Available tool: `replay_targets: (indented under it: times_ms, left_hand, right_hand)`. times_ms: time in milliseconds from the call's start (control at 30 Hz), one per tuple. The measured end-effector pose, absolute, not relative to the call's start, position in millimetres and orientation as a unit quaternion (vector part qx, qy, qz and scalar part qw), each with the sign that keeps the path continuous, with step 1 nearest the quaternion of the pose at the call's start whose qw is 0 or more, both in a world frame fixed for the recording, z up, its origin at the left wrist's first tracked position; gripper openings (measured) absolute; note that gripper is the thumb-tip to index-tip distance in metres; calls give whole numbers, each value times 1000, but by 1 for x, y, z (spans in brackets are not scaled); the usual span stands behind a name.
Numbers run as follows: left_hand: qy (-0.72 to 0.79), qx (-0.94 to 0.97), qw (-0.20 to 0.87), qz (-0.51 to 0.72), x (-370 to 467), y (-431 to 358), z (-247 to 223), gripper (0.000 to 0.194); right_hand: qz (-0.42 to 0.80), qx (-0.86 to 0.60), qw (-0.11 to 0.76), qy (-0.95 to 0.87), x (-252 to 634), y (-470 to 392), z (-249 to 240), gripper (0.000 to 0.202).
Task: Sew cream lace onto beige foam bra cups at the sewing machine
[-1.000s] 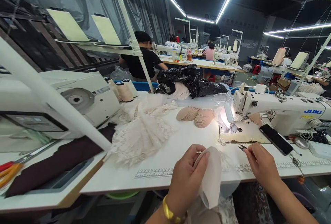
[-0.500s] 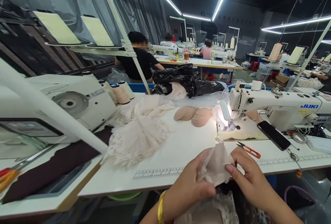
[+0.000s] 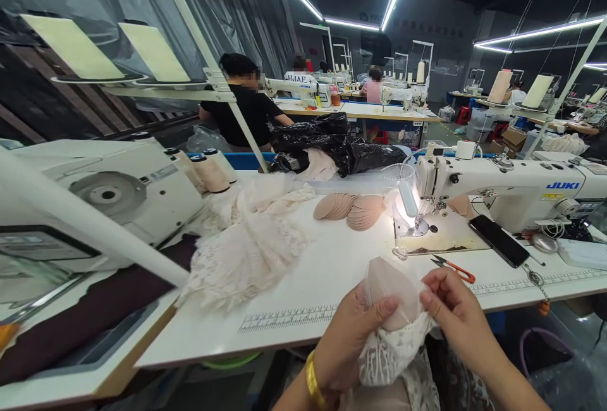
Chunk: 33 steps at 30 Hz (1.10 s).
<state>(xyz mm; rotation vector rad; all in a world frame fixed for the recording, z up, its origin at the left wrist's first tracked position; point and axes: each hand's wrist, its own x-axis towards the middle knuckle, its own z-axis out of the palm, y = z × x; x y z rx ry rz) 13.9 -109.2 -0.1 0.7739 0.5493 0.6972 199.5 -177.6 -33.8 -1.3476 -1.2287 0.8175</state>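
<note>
Between my hands is a white lace garment piece (image 3: 396, 344) with a sheer, cup-shaped panel at its top. My left hand (image 3: 353, 322) grips its left side, thumb laid across the cup. At the right edge, my right hand (image 3: 453, 306) pinches the sheer fabric between thumb and fingers. The rest of the lace hangs below the table edge, partly out of frame. Just beyond my right hand lie orange-handled thread snips (image 3: 455, 268). Two fanned stacks of beige cup pads, a left stack (image 3: 332, 207) and a right stack (image 3: 365, 212), rest near the sewing machine.
The lit sewing machine (image 3: 497, 186) stands at right, a phone (image 3: 499, 240) before it. White lace fabric (image 3: 251, 246) is heaped at left, near thread cones (image 3: 211, 172). A black plastic bag (image 3: 332, 142) lies behind. A slanting white pole (image 3: 95, 221) crosses the left side. A co-worker (image 3: 246, 104) sits ahead.
The garment piece has been turned and opened out, so the smooth cup and lace edge now face me. My left thumb has moved up onto the cup. The view has shifted slightly right.
</note>
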Motion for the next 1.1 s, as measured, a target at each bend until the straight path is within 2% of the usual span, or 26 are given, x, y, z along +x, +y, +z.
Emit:
replay_targets:
  times_ms: [100, 367, 567, 800, 1000, 1100]
  left_hand:
    - [270, 355, 830, 335, 12, -111, 1, 51]
    - [306, 394, 788, 361, 13, -115, 9, 52]
    - [314, 413, 772, 368, 15, -117, 7, 55]
    - [331, 431, 759, 359, 14, -117, 7, 55]
    - [340, 420, 756, 369, 16, -119, 8, 54]
    - [323, 407, 769, 373, 18, -120, 6, 54]
  right_hand:
    - [264, -612, 575, -475, 210, -171, -37, 26]
    - [119, -532, 508, -667, 189, -194, -13, 3]
    - [118, -533, 500, -672, 179, -191, -10, 14]
    - [56, -576, 535, -616, 189, -188, -13, 19]
    - [142, -547, 499, -657, 183, -194, -11, 10]
    - [148, -553, 503, -648, 177, -193, -12, 15]
